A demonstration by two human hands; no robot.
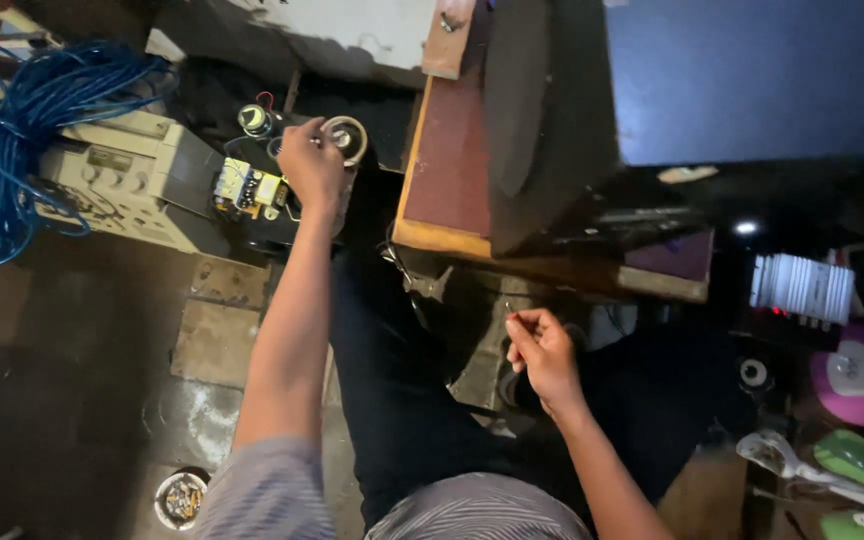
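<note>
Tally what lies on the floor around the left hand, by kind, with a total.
Round speakers: 2, one at the left hand, one beside it
Yellow circuit board: 1
Blue cable coil: 1
Beige device case: 1
Total: 5

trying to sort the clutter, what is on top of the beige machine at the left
A coil of blue cable lies on the beige machine, hiding its left end. The knobbed panel shows bare. The left hand reaches past its right side.
</note>
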